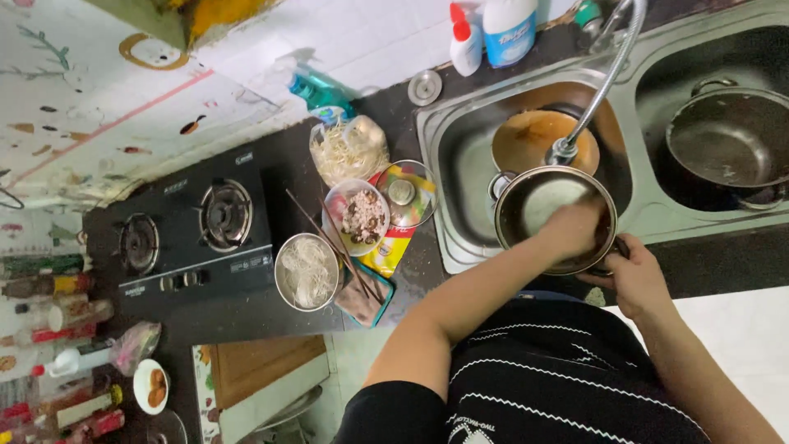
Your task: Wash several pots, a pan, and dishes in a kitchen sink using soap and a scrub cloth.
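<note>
A steel pot (526, 189) is held over the front edge of the left sink basin (460, 164). My left hand (575, 228) is down inside the pot against its inner wall; it is blurred, so I cannot tell whether it holds anything. My right hand (634, 278) grips the pot's near rim by a handle. The bent tap (606, 78) ends just above the pot. Behind the pot, an orange-brown pan (526, 136) lies in the same basin.
A dark pot (727, 140) sits in the right basin. On the counter to the left are a bowl of noodles (306, 271), a bowl of minced meat (359, 215), a glass lid (404, 193), chopsticks (325, 234), a bag of sprouts (349, 148) and a gas stove (189, 230). Detergent bottles (508, 29) stand behind the sink.
</note>
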